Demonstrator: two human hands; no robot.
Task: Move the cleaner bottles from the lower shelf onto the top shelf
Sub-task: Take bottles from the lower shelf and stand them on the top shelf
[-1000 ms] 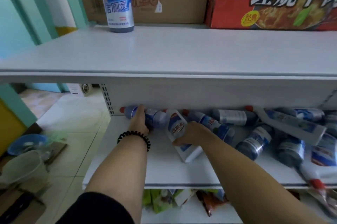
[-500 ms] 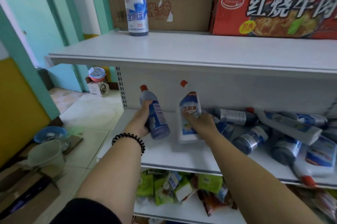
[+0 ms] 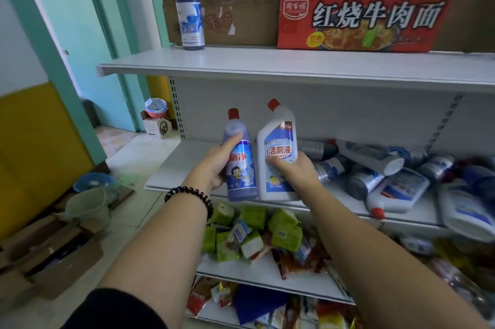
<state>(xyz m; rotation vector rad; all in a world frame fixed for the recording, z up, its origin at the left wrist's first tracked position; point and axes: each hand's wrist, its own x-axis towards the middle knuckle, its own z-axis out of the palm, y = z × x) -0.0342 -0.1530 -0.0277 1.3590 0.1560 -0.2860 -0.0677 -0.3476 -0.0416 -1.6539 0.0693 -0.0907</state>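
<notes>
Carrying step: the left hand (image 3: 214, 165) grips a blue bottle (image 3: 239, 168), the right hand (image 3: 297, 170) a white bottle (image 3: 278, 157), both upright in front of the lower shelf (image 3: 171, 168). Next, probably: raise them past the edge of the top shelf (image 3: 294, 63) and stand them there.

Blue bottle (image 3: 239, 165) gripped by left hand (image 3: 215, 165) and white bottle (image 3: 278, 157) gripped by right hand (image 3: 297, 170) have been lifted upright off lower shelf (image 3: 171, 168), drawn forward.
</notes>
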